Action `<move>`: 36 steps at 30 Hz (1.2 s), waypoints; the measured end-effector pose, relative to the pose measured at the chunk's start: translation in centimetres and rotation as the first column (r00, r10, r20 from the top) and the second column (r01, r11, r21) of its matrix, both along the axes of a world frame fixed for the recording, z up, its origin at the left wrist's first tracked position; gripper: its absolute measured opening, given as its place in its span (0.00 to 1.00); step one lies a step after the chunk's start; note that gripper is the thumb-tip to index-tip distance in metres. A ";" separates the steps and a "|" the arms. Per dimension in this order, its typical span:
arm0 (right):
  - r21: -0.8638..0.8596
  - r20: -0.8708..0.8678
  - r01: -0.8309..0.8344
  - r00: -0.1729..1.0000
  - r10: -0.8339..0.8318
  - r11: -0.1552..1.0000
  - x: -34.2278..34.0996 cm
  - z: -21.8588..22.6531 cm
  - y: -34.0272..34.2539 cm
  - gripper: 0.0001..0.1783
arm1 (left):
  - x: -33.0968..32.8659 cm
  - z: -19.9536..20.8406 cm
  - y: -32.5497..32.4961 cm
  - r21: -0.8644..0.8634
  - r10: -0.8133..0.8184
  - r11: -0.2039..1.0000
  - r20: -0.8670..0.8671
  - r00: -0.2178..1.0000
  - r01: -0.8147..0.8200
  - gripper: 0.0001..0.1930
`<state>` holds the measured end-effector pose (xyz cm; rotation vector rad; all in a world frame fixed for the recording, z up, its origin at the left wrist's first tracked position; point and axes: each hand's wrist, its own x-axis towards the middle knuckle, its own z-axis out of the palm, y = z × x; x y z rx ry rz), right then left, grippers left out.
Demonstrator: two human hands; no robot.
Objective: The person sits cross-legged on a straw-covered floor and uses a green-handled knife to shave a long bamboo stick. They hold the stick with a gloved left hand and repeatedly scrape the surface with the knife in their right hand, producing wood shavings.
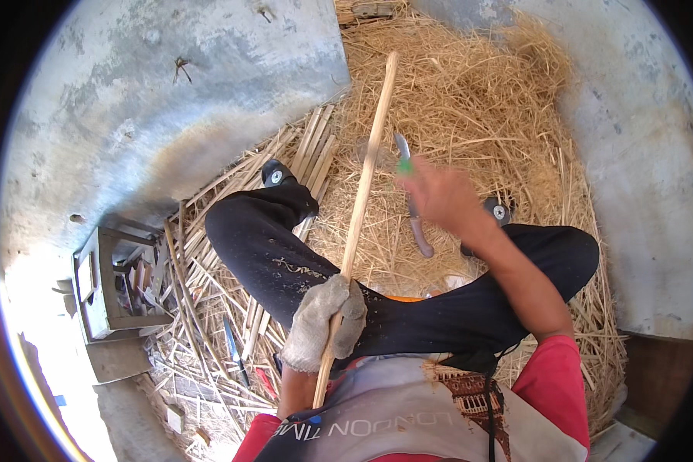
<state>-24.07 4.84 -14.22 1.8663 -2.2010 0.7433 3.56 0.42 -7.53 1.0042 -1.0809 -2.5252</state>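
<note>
My left hand [323, 319], in a pale knitted work glove, is wrapped round the lower part of a long, light wooden stick [362, 189]. The stick slants up and away from my lap, its near end against my shirt. To the right of the stick, my bare right hand [443, 196] is raised and blurred by motion. Its fingers look closed on a small green thing [405, 166], too smeared to name. Just beyond and below that hand is a knife [417, 231] with a brown handle, partly hidden by it; a shiny blade tip shows above the green thing.
Straw-like shavings [470, 100] cover the floor ahead. Split sticks [313, 150] lie in piles on the left, with another knife [233, 343] among them. A small wooden box frame [123, 289] stands at far left. Concrete walls [639, 154] rise on both sides.
</note>
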 end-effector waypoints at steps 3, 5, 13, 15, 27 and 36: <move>0.087 0.188 0.437 0.875 -0.445 0.895 -6.3 2.4 0.3 0.24 | 1.2 0.1 0.5 -0.081 -0.032 0.996 0.042 0.999 0.035 0.20; 0.069 0.458 0.436 0.785 -0.416 0.898 -7.6 2.5 0.6 0.27 | 0.7 0.8 0.5 -0.218 0.011 0.976 0.141 0.990 0.021 0.21; -0.004 0.782 0.119 0.619 -0.071 0.993 -2.2 2.3 1.3 0.25 | -1.5 3.4 -0.4 -0.516 0.132 0.835 0.524 0.842 0.190 0.18; 0.022 0.928 0.039 0.370 -0.035 0.999 0.6 4.5 1.4 0.21 | -1.3 2.5 0.1 -0.622 0.171 0.762 0.464 0.869 0.181 0.18; -0.142 0.990 -0.005 -0.005 0.142 0.990 3.5 3.5 1.9 0.12 | -2.5 2.0 2.7 -0.810 0.098 0.450 0.464 0.880 0.377 0.19; -0.312 0.947 -0.173 -0.136 0.291 0.934 2.3 4.9 2.6 0.17 | -1.6 1.5 0.5 -0.327 -0.216 0.912 0.128 0.968 0.247 0.26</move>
